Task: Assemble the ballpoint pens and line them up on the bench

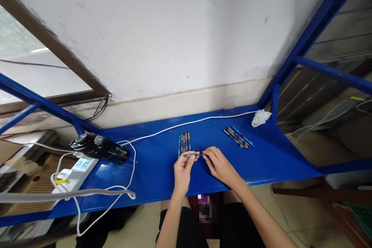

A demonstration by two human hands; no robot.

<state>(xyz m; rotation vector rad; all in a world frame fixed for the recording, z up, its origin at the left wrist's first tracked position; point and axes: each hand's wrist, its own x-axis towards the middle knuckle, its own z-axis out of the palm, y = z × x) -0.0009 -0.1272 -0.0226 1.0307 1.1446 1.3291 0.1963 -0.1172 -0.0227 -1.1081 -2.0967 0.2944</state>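
My left hand (183, 168) is closed around the dark barrel of a pen (189, 155), held sideways just over the near half of the blue table. From the pen's right end runs a thin rod that looks like a pen refill (200, 155). My right hand (216, 162) pinches the far end of that rod; its fingertips partly hide it. Right behind my left hand lies a row of several pens (184, 141), grey and black with one blue. Farther right, beyond my right hand, another group of several pens (236, 138) lies at a slant.
The blue table (157, 162) backs onto a white wall. A black bottle (107, 149) lies on its left side by a white power strip (80, 170) and looping white cables. Crumpled white tissue (260, 117) sits at the back right. Blue frame posts (274, 104) rise at both ends.
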